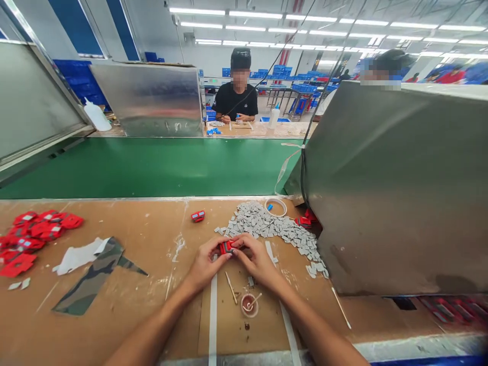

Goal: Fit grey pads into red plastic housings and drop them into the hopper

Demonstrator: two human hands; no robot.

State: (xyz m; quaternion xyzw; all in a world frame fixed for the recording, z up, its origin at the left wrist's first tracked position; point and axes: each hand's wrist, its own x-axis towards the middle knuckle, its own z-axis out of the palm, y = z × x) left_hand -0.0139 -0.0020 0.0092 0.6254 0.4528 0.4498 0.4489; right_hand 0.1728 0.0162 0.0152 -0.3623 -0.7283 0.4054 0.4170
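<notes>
Between both hands I hold a small red plastic part [226, 247] with a dark grey face, over the brown work surface. My left hand [208, 260] pinches its left side with thumb and fingers. The fingers of my right hand [253, 255] close on its right side, partly hiding it. Just beyond lies a heap of small flat grey pieces [255, 219]. A similar red part [197, 216] rests alone behind my left hand. Nearer to me stand a small cup [249, 305] of reddish-brown contents with a stick in it, and a thin stick [231, 287].
Red parts [38, 231] are piled at the left, near a camouflage cloth scrap [91, 279]. A tape roll [275, 207] lies by the grey heap. A large metal panel [400, 188] blocks the right. Beyond the green belt [171, 165] sits a co-worker [237, 96].
</notes>
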